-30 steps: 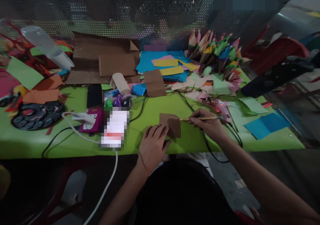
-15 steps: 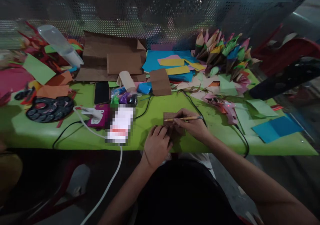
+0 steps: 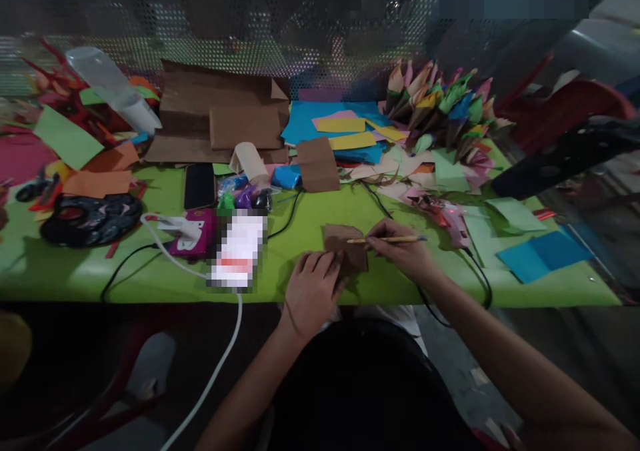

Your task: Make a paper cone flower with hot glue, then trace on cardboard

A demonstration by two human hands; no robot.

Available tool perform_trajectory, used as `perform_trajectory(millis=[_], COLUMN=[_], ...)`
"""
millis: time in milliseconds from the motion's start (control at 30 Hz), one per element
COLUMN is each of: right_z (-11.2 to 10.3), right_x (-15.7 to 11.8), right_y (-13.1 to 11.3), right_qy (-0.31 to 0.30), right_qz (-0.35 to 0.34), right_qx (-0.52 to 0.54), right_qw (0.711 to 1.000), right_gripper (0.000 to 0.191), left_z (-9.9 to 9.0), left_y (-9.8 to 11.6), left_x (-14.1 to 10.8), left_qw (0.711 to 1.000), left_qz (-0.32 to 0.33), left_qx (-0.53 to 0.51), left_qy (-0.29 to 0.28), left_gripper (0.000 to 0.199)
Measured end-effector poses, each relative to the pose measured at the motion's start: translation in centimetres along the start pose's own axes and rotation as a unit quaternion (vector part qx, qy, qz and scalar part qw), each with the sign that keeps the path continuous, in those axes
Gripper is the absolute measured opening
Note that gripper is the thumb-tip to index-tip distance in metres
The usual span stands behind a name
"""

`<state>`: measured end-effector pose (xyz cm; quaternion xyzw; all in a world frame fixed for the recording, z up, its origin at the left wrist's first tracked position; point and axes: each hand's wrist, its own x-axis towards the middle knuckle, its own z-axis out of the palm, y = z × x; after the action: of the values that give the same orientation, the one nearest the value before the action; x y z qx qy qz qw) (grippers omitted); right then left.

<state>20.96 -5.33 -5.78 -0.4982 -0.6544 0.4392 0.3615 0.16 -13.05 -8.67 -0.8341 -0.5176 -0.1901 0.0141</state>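
A small piece of brown cardboard [image 3: 345,237] lies on the green table near its front edge. My left hand [image 3: 315,281] rests on the lower left of this piece, its fingers lying flat and close together. A pencil [image 3: 400,239] is pinched in my right hand [image 3: 400,251], held nearly level. Its tip points left, over the cardboard; whether it touches the surface I cannot tell. To the right of my right hand lies a pink glue gun [image 3: 453,224] with a small red light and a black cord.
The green table [image 3: 295,264] carries a phone [image 3: 200,186], a purple power adapter [image 3: 193,236] with a white plug, and a lit, blurred screen [image 3: 240,247]. Brown cardboard sheets [image 3: 185,104], blue paper [image 3: 303,121] and paper flowers [image 3: 445,97] stand behind. Cables hang over the front edge.
My right hand with the pencil has shifted right, so the pencil tip sits farther right and more cardboard shows. The left hand stays on the piece. The whole view has moved slightly.
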Motion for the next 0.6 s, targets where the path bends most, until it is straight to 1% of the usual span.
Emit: perform_trajectory(millis=[167,333,467,600], right_z=[-1.8,-2.3,-1.9,-0.4], right_x=[-1.1,-1.6,-1.5,-1.0], right_y=[0.7,0.7,0.5,0.0], right_qy=[0.049,0.070,0.070,0.036], right_qz=[0.017,0.021,0.011,-0.003], right_qx=[-0.004,-0.015,0.007,0.017], right_qw=[0.999,0.997,0.997,0.999], right_gripper=[0.018,0.018,0.020,0.021], left_z=[-0.2,-0.4,-0.4,-0.3], left_y=[0.0,0.0,0.1,0.2], left_x=[0.2,-0.2,-0.7,-1.1], left_qw=[1.000,0.999,0.999,0.999], left_qz=[0.004,-0.002,-0.005,-0.008], left_qx=[-0.004,-0.030,-0.039,-0.036], left_qy=[0.011,0.012,0.008,0.004], left_gripper=[0.042,0.035,0.036,0.039])
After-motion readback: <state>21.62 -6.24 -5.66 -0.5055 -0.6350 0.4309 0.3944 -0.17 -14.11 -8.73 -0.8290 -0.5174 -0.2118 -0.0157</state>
